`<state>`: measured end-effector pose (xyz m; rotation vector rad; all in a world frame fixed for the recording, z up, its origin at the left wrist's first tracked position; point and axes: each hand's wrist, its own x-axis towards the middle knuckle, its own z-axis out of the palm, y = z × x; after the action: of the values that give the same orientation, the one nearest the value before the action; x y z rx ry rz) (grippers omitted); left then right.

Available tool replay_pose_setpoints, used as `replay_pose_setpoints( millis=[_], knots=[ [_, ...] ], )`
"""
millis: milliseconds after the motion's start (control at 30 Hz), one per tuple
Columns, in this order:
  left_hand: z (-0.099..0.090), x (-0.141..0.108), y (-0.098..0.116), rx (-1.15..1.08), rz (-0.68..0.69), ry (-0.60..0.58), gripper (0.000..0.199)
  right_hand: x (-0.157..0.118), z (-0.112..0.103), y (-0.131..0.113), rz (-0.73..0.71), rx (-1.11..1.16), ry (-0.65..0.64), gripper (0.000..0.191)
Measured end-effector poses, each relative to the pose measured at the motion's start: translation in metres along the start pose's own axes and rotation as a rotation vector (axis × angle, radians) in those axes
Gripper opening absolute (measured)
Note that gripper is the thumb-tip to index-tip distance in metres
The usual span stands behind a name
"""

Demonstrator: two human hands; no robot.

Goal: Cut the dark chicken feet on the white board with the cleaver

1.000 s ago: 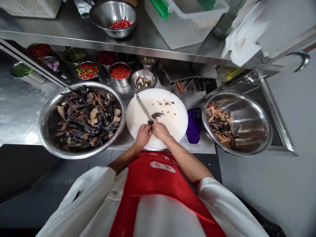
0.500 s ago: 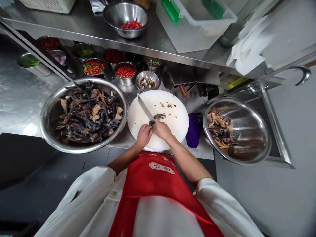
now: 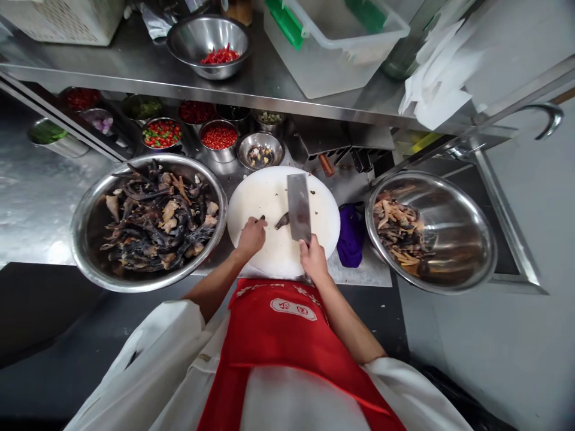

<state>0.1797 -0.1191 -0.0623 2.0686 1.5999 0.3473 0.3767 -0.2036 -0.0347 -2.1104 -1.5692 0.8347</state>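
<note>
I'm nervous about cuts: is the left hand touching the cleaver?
Apart: the head view shows white cutting board between the left hand and the cleaver.

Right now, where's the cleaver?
In the head view, the cleaver is in the right hand, its blade just right of the middle of the round white cutting board, beside a dark poultry piece.

Red apron (image 3: 274,347) — white characters (image 3: 300,290) across the chest, white badge (image 3: 293,309) with red characters (image 3: 302,310) — none clearly legible

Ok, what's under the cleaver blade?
The white cutting board; a dark piece shows at the left edge of the blade. Whether it continues beneath is covered and can't be seen.
</note>
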Motion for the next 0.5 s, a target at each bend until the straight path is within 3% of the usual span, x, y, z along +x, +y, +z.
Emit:
replay_pose_setpoints(
  millis=[100, 200, 300, 400, 500],
  knots=[
    [0.01, 0.035, 0.019, -0.047, 0.057, 0.09, 0.027, -0.02, -0.004, 0.03, 0.143, 0.121, 0.073, 0.03],
    [0.024, 0.05, 0.043, 0.11, 0.083, 0.021, 0.034, -0.031, -0.008, 0.051, 0.203, 0.165, 0.071, 0.025],
    [0.025, 0.048, 0.061, 0.177, 0.008, -0.063, 0.029, -0.036, -0.013, 0.061, 0.235, 0.238, 0.042, 0.022],
    [0.012, 0.051, 0.087, 0.005, -0.057, -0.059, 0.026, -0.031, -0.019, 0.064, 0.255, 0.361, -0.008, 0.02],
    [0.011, 0.061, 0.147, -0.325, 0.079, -0.031, 0.028, -0.023, -0.027, 0.067, 0.235, 0.457, -0.083, 0.02]
  ],
)
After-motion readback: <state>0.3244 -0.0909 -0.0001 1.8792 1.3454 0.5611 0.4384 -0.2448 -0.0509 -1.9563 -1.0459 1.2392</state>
